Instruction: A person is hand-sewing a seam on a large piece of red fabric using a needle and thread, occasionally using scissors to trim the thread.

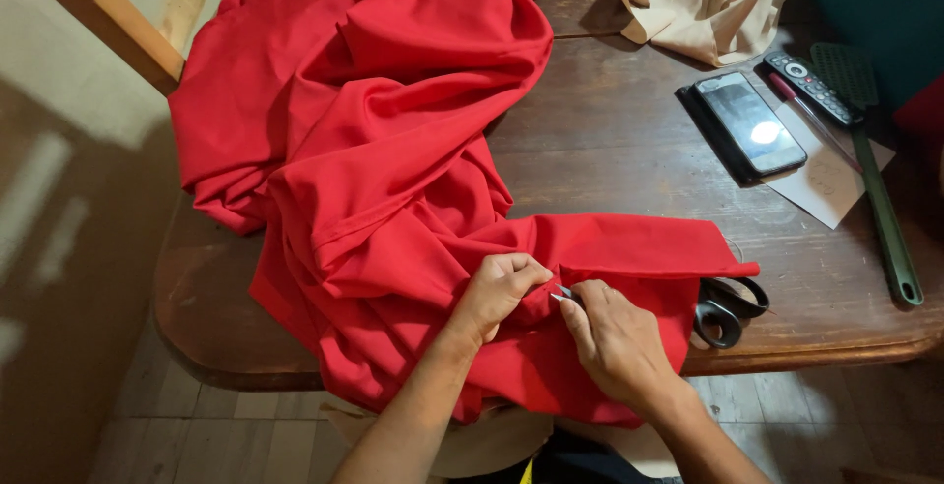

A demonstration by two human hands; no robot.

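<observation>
Red cloth (374,150) is pinched by left hand (497,292); right hand (615,341) fingers grasp a small metal tool (562,294).

Head-worn view, steeply down, close over wooden table (629,140).

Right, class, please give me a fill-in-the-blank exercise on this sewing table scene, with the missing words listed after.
1. Both hands work on a large piece of ____ fabric.
2. The right hand pinches a small ____ tool at the fold, close to the left hand.
3. The black scissors lie partly under the cloth near the table's ____ edge.
4. Between the smartphone and the green fly swatter lies a ____ control.

Missing words: red; metal; front; remote
</observation>
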